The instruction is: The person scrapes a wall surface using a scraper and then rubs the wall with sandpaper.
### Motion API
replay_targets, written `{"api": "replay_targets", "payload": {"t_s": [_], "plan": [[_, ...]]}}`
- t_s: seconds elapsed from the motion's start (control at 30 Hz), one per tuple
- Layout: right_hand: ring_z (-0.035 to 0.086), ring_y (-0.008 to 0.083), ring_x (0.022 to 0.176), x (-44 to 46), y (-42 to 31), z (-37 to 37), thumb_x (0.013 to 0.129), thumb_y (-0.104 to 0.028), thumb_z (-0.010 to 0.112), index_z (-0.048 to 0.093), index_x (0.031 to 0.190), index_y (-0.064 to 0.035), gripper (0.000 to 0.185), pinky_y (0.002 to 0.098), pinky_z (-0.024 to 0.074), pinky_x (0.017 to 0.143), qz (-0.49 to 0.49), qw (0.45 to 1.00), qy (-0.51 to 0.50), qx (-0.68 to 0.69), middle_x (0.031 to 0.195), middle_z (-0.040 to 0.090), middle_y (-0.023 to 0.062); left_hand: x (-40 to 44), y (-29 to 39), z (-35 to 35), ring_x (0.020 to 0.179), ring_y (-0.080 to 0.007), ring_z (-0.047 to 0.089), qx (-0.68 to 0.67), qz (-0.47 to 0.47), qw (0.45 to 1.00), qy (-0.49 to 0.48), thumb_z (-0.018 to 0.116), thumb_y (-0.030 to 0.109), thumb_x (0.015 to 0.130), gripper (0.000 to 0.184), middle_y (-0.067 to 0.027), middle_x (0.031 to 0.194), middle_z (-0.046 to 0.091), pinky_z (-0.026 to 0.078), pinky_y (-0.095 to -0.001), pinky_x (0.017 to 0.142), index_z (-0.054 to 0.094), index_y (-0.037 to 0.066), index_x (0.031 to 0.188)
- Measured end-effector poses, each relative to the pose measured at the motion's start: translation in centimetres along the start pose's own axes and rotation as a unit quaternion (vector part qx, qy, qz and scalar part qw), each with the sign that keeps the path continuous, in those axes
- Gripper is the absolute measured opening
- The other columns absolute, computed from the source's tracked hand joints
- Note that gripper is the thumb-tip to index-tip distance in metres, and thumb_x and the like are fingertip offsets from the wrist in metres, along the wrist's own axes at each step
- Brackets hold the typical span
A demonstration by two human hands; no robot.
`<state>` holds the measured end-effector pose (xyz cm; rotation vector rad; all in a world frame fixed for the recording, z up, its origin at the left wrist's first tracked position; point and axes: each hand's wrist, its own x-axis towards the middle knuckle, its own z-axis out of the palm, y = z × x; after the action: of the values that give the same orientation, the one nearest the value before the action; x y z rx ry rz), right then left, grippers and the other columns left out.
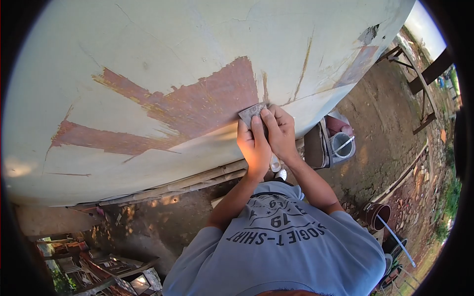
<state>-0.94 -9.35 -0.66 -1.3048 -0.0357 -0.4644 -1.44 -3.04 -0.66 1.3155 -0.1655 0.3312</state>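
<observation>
Both my hands press a flat grey rectangular scraper plate [250, 114] against the pale painted wall [163, 39]. My left hand [253, 140] is closed on its lower left part, with the thumb on its face. My right hand [280, 130] grips the right side of the same plate, its thumb also on the face. The plate touches the lower right border of a bare reddish-brown patch [217, 98], where the paint is gone. Most of my fingers are hidden behind the plate and hands.
Bamboo poles [197, 181] lie along the wall's foot. On the dirt ground [380, 128] to the right stands a grey bucket [342, 144] with a stick inside. Farther back is a brown bucket [377, 215]. A pile of wood [113, 276] lies at lower left.
</observation>
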Motion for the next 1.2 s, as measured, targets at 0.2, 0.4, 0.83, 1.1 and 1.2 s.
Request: {"api": "replay_targets", "payload": {"t_s": [0.2, 0.4, 0.83, 1.1, 1.2], "plan": [[0.037, 0.0017, 0.064, 0.5, -1.1, 0.2, 0.102, -0.015, 0.053, 0.048, 0.072, -0.0058, 0.032, 0.0213, 0.0324, 0.054, 0.034, 0.999, -0.006, 0.027, 0.067, 0.046, -0.0064, 0.5, 1.2, -0.5, 0.084, -0.0054, 0.054, 0.009, 0.0, 1.0, -0.023, 0.046, 0.016, 0.105, 0.019, -0.0029, 0.094, 0.064, 0.047, -0.024, 0.074, 0.056, 0.0, 0.103], [0.037, 0.0017, 0.065, -0.6, 0.4, 0.3, 0.103, -0.015, 0.053, 0.048, 0.073, -0.0063, 0.031, 0.0213, 0.0335, 0.055, 0.019, 1.0, 0.0, 0.021, 0.068, 0.047, -0.0064, -0.2, 0.8, -1.0, 0.084, -0.0053, 0.054, 0.033, -0.02, 0.999, -0.013, 0.046, 0.017, 0.105, 0.02, -0.0025, 0.093, 0.063, 0.047, -0.0237, 0.074, 0.056, 0.0, 0.102], [0.038, 0.0018, 0.066, -0.2, 0.8, 0.3, 0.103, -0.014, 0.052, 0.048, 0.075, -0.0063, 0.029, 0.0211, 0.034, 0.056, 0.006, 1.0, -0.008, 0.029, 0.069, 0.047, -0.006, 0.4, -0.5, -1.4, 0.085, -0.0055, 0.056, 0.027, -0.013, 0.999, -0.024, 0.048, 0.017, 0.105, 0.019, -0.0027, 0.096, 0.064, 0.047, -0.0237, 0.075, 0.056, 0.0, 0.105], [0.039, 0.0019, 0.066, -0.9, 1.1, 0.6, 0.103, -0.014, 0.05, 0.048, 0.073, -0.0058, 0.031, 0.0216, 0.0344, 0.056, 0.057, 0.996, 0.011, 0.06, 0.069, 0.048, -0.0058, 0.1, -0.5, -2.0, 0.085, -0.0065, 0.055, 0.048, -0.007, 0.998, -0.04, 0.047, 0.017, 0.105, 0.02, -0.003, 0.096, 0.064, 0.047, -0.0241, 0.076, 0.056, -0.001, 0.108], [0.038, 0.0016, 0.066, -0.3, 0.3, 0.9, 0.103, -0.015, 0.051, 0.049, 0.074, -0.0056, 0.031, 0.0214, 0.034, 0.056, 0.017, 0.999, 0.015, 0.029, 0.069, 0.047, -0.0059, 0.7, -0.1, -1.6, 0.086, -0.0065, 0.055, 0.05, 0.001, 0.998, -0.035, 0.047, 0.016, 0.105, 0.019, -0.0032, 0.096, 0.064, 0.047, -0.0241, 0.076, 0.055, -0.001, 0.108]]}}
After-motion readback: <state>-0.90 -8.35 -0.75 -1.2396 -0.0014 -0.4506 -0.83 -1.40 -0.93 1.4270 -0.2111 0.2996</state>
